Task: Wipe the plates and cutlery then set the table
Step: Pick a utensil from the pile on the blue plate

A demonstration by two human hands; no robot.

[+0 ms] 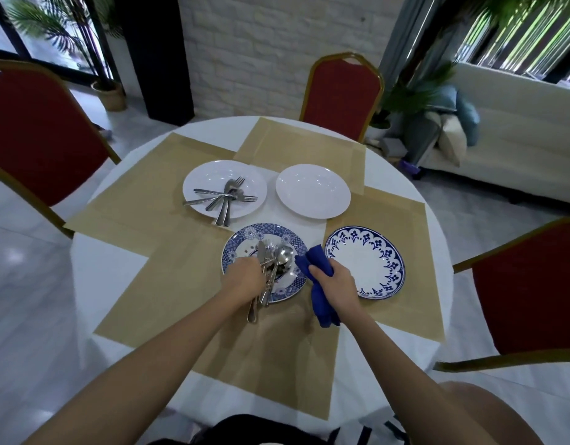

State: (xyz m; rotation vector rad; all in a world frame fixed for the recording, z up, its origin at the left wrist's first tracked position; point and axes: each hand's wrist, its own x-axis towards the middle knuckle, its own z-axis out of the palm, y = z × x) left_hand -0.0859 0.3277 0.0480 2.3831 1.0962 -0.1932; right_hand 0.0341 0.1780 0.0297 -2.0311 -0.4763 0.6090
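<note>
The left hand (245,277) grips a bundle of cutlery (271,268) over the patterned blue plate (264,261), fingers curled round the handles, which stick out towards the person past the plate's near rim. At least one spoon bowl shows at the top of the bundle; the other pieces overlap too closely to sort out. The right hand (336,282) clutches a blue cloth (319,284), its folds hanging out above and below the fist, just right of that plate and touching the left rim of the blue-bordered plate (365,263). The two hands are apart, each closed on its own thing.

Farther back on the round desk (110,274) sit two plain white plates side by side. The left white plate (224,187) carries a loose heap of forks and other cutlery (226,199) (some handles overhang its near edge), while the right white plate (312,191) lies bare. Tan placemats (181,284) cover the white tablecloth under all four plates. Three red chairs (341,91) with gold frames stand round the desk: one left, one at the far side, one right.
</note>
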